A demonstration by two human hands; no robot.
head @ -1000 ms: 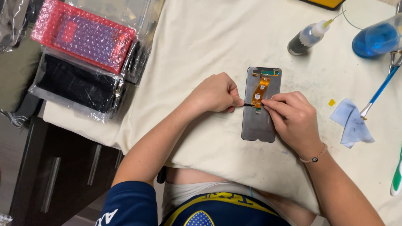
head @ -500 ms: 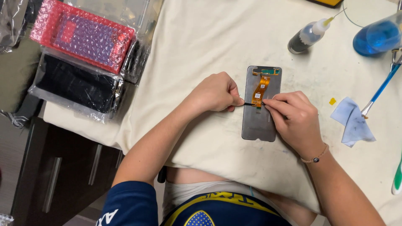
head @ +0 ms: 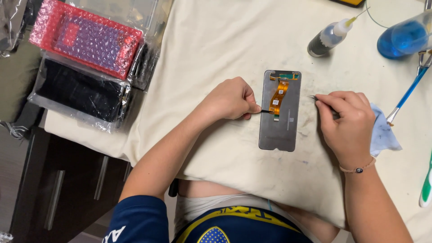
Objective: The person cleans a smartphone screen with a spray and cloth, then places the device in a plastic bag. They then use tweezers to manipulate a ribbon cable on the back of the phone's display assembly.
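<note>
Blue liquid (head: pixel 398 39) in clear bottle (head: pixel 411 33)

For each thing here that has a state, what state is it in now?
Phone screen panel: lying back side up, orange ribbon cable exposed.
Left hand: closed on a thin black tool, tip at the cable.
Right hand: closed on a thin metal tool, off the panel.
Small bottle: lying down, capped.
Red bubble-wrap pack: closed.

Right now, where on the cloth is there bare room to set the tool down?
Bare cloth lies above the left hand, between the bubble-wrapped packs and the small dropper bottle, and below the phone screen panel, toward the body. The right edge is crowded: right hand, wipe, blue-handled tool, blue bottle.
</note>
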